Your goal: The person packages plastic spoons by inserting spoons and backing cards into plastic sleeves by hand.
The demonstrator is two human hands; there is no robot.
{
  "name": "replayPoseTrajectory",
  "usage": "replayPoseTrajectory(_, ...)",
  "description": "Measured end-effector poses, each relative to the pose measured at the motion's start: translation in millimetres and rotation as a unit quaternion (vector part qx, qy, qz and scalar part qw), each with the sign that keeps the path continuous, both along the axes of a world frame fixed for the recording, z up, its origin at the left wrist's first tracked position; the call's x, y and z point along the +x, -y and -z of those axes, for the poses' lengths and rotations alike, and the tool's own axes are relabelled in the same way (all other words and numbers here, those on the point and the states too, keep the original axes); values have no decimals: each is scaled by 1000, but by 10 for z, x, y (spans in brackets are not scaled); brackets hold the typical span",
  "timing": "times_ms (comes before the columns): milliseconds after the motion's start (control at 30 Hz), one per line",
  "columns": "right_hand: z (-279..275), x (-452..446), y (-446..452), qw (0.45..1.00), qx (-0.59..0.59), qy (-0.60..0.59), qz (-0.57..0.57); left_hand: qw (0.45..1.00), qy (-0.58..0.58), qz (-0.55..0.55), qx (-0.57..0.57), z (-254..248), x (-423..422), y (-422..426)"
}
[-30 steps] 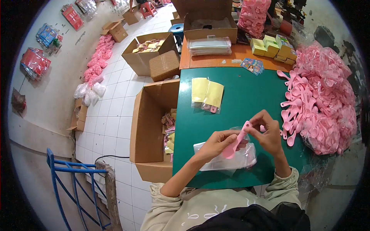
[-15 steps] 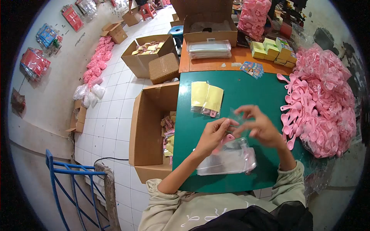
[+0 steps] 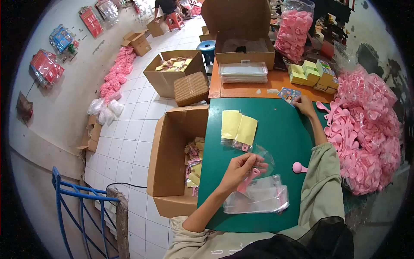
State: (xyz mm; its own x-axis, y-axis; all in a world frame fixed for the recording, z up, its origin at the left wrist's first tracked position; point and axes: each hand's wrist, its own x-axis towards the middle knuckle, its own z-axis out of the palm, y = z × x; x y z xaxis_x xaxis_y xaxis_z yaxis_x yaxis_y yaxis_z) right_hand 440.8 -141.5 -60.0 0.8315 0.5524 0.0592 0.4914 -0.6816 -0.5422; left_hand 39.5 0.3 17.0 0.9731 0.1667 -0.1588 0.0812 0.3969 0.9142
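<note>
My left hand (image 3: 238, 172) is closed on a clear plastic bag (image 3: 268, 156) and a pink spoon (image 3: 248, 181), above a stack of clear bags (image 3: 258, 197). Whether the spoon is inside the bag, I cannot tell. My right hand (image 3: 305, 106) reaches to the far edge of the green table, its fingers pinched at the picture cards (image 3: 288, 93). Beyond my left hand lie two bagged packets with yellow cards (image 3: 231, 124). A single pink spoon (image 3: 298, 167) rests against my right sleeve.
Pink spoons, loose and bagged (image 3: 366, 129), are heaped along the right side. Card stacks (image 3: 311, 74) and bundled clear bags (image 3: 243, 71) sit on the orange table (image 3: 224, 90). Left of the green table (image 3: 284, 134) stands an open carton (image 3: 161, 159) holding packets. A person sits far back.
My right hand has left my left hand and moved away to the cards. My left hand keeps the bag and spoon. One pink spoon now lies apart from the heap. The view has shifted.
</note>
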Motion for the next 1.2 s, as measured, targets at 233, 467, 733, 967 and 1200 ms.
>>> replayPoseTrajectory(233,-117,-139,60,991,109,73,-32,999,-4,31,-19,-30,-40,5)
replayPoseTrajectory(467,-417,-487,47,982,164,-65,-63,999,21,45,-18,-7,-52,23)
replayPoseTrajectory(733,-1681,-2298,369,929,263,-222,-137,999,15,46,-5,-39,-19,27)
replayPoseTrajectory(967,-1957,-2789,621,964,90,-66,-243,998,4,56,42,-81,-31,122)
replayPoseTrajectory(1200,-2015,-2940,585,957,2,-121,-265,985,40,136,93,-118,-74,192)
